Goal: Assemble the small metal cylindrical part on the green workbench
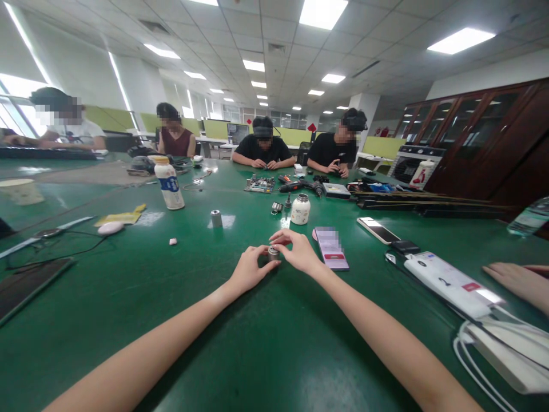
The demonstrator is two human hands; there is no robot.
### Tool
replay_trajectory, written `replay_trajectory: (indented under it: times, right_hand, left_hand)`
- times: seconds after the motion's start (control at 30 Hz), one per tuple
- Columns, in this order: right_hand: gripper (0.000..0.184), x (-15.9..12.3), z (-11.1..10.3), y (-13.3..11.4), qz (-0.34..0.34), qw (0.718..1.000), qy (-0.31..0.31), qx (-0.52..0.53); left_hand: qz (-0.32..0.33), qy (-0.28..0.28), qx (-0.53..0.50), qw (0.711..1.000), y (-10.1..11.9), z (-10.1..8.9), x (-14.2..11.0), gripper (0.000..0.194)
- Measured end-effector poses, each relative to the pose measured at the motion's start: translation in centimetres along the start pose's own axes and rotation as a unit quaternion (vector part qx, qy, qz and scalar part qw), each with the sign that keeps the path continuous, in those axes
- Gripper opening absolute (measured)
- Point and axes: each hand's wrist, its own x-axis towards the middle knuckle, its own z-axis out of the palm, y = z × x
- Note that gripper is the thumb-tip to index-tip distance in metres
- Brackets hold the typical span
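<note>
A small grey metal cylinder (273, 255) stands on the green table between my hands. My left hand (249, 270) grips its side, thumb in front and fingers behind. From the right, my right hand (299, 252) has its thumb and fingertips at the cylinder's top, partly covering it; what lies under them is too small to make out. A similar metal cylinder (217, 218) stands farther left, apart from my hands. Just beyond my right hand are a white open-mouthed bottle (301, 210) and a purple phone (331, 249) lying flat.
Right of me lie a white phone (378, 230), a power strip (452, 283) with cables and another person's hand (518, 283). A tall bottle (170, 184) stands left. Farther off are a circuit board (259, 183), a power drill (295, 186) and several people.
</note>
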Motion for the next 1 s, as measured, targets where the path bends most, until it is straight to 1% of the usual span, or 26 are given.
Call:
replay_trajectory:
  times: [0.13, 0.23, 0.3, 0.37, 0.43, 0.53, 0.6, 0.63, 0.7, 0.77, 0.8, 0.87, 0.93, 1.0]
  right_hand:
    - [0.013, -0.1, 0.3, 0.1, 0.006, 0.999, 0.01, -0.052]
    - [0.007, -0.2, 0.5, 0.1, 0.026, 0.993, 0.05, -0.107]
    - [0.013, -0.2, 0.5, 0.1, 0.038, 0.988, 0.087, -0.119]
    - [0.021, -0.2, 0.4, 0.1, 0.033, 0.989, 0.105, -0.095]
    - [0.025, -0.2, 0.3, 0.0, 0.021, 0.994, 0.089, -0.053]
    - [0.018, -0.2, 0.5, 0.0, 0.019, 0.999, 0.041, -0.024]
    - [0.014, -0.1, 0.6, 0.0, 0.015, 0.999, 0.04, -0.015]
    - [0.012, 0.0, 0.6, 0.1, 0.01, 0.998, 0.055, -0.007]
    - [0.006, 0.3, 0.3, 0.7, 0.005, 0.994, 0.107, 0.008]
    - [0.003, 0.4, -0.2, 1.8, 0.016, 0.987, 0.159, 0.002]
    - [0.002, 0.4, -0.6, 2.5, 0.027, 0.984, 0.173, -0.013]
    - [0.005, 0.2, -1.0, 4.0, 0.048, 0.985, 0.156, -0.06]
    - [0.013, -0.3, -1.2, 5.3, 0.073, 0.983, 0.116, -0.124]
    - [0.02, -0.8, -1.0, 6.1, 0.084, 0.976, 0.082, -0.183]
  left_hand:
    - [0.001, -0.001, -0.001, 1.0, 0.0, 0.0, 0.0, 0.032]
    - [-0.002, -0.004, 0.001, 1.0, 0.1, 0.0, 0.0, 0.032]
    - [-0.006, -0.005, 0.005, 1.0, 0.1, 0.0, 0.0, 0.032]
    - [-0.005, -0.006, 0.008, 1.0, 0.1, 0.0, 0.0, 0.031]
    - [-0.003, -0.005, 0.009, 1.0, 0.0, 0.0, 0.1, 0.031]
    - [-0.002, -0.002, 0.004, 1.0, 0.0, 0.0, 0.0, 0.031]
    - [-0.005, -0.001, 0.002, 1.0, 0.0, 0.0, 0.0, 0.031]
    - [-0.007, 0.0, 0.001, 1.0, 0.1, -0.1, 0.0, 0.032]
    - [-0.01, 0.0, -0.005, 1.0, 0.2, -0.2, -0.1, 0.033]
    - [-0.013, 0.003, -0.01, 1.0, 0.3, -0.3, -0.1, 0.035]
    - [-0.014, 0.004, -0.012, 1.0, 0.4, -0.3, -0.1, 0.035]
    - [-0.012, 0.005, -0.012, 1.0, 0.4, -0.3, -0.2, 0.034]
    - [-0.01, 0.006, -0.013, 1.0, 0.4, -0.3, -0.2, 0.034]
    - [-0.009, 0.008, -0.013, 1.0, 0.3, -0.2, -0.2, 0.034]
